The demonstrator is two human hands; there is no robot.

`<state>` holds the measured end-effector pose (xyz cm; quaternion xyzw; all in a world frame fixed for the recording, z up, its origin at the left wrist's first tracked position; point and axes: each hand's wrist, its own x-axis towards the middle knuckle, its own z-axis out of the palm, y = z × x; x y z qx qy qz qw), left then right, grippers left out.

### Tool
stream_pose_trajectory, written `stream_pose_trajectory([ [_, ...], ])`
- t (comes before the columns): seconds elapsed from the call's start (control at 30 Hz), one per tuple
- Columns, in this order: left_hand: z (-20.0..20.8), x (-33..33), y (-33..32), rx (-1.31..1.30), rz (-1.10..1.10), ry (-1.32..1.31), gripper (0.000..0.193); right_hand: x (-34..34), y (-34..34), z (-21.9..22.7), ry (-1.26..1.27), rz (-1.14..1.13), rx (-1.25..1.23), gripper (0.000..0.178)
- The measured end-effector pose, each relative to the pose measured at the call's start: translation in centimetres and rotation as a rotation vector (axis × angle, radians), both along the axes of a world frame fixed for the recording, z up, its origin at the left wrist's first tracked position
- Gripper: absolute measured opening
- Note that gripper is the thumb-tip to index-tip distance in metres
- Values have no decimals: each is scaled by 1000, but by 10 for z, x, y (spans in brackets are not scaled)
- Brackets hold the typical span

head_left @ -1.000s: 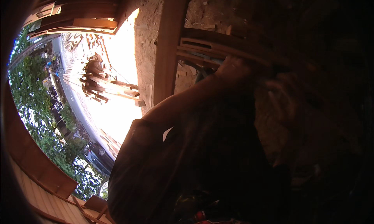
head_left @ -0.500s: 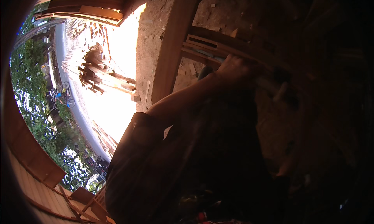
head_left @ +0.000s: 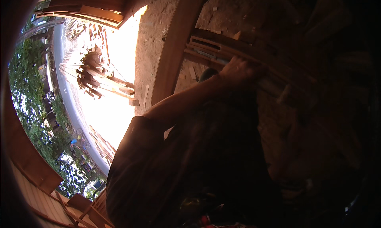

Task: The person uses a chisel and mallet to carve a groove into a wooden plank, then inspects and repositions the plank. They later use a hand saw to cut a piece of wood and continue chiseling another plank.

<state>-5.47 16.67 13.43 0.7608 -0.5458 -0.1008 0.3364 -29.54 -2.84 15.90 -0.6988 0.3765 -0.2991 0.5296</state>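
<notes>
Left hand point(head_left: 240, 71): at the long, brown, slotted wooden bar point(head_left: 227, 52); too dark to tell if fingers grip.
Slotted end: up and left of the fingers.
Bar's long way: past the fingers, down to the right.
Nearer hand: left; right hand not seen.

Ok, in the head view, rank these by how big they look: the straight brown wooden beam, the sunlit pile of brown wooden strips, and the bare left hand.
1. Brown wooden beam
2. Sunlit pile of strips
3. Left hand, its far edge lost in shadow
</notes>
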Motion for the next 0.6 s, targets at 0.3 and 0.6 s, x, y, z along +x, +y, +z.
stream_pose_trajectory([
  [0.3,-8,6,4,68,19,-61,47,2,28,35,243,-17,33,19],
  [0.6,-14,13,17,70,6,-104,45,12,78,29,496,308,61,21],
])
